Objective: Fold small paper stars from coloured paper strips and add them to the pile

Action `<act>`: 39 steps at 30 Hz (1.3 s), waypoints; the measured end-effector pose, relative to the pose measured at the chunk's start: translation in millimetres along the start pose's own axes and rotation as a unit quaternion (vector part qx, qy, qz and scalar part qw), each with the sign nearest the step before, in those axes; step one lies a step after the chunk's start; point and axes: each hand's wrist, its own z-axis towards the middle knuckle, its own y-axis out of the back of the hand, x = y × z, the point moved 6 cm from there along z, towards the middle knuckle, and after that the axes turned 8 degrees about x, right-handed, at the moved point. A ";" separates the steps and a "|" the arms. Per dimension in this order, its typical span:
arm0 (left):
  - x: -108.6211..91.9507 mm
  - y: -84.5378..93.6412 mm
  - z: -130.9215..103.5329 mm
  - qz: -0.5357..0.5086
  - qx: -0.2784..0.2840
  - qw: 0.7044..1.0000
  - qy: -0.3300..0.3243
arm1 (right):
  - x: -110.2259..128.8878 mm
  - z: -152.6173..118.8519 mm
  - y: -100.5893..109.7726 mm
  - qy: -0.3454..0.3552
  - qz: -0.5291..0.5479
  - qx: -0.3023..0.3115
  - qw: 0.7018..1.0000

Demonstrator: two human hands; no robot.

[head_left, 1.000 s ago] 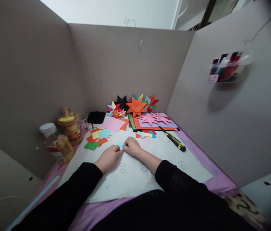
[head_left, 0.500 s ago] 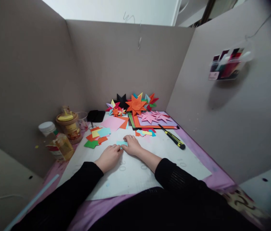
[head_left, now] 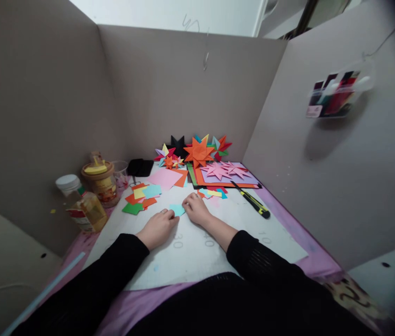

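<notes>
A small light-blue piece of paper [head_left: 177, 209] lies on the white board between my two hands. My left hand [head_left: 159, 227] rests on the board, its curled fingers pinching the paper's left and lower edge. At the paper's right edge, the bent fingers of my right hand [head_left: 196, 210] grip it. Part of the paper is hidden under the fingertips, so I cannot tell whether it is folded there. Just left of it lies a loose pile of coloured paper pieces, with a green piece [head_left: 132, 208] nearest my left hand.
Folded paper stars, including an orange star [head_left: 199, 152], stand against the back panel. A yellow-black utility knife [head_left: 251, 200] lies at the right. On the left are a white-capped bottle [head_left: 87, 210] and a lidded jar [head_left: 100, 184]. Grey panels enclose three sides.
My hands have moved slightly apart, my right hand to the right. More of the light-blue paper shows between them.
</notes>
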 end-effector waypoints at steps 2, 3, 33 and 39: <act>1.2 -1.7 -0.5 -0.003 -0.001 1.000 0.001 | 4.0 -0.8 -2.9 0.021 0.007 0.016 1.000; 1.5 -2.3 -0.6 -0.003 -0.001 1.000 0.001 | 4.8 -0.7 -4.7 0.020 0.008 0.022 1.000; 2.1 -6.5 1.7 0.001 0.022 1.000 0.015 | 4.4 6.9 -17.7 -0.058 -0.051 0.045 0.996; -0.3 -5.5 2.6 0.010 0.024 1.000 0.015 | 4.2 7.5 -19.9 -0.065 -0.060 0.047 0.995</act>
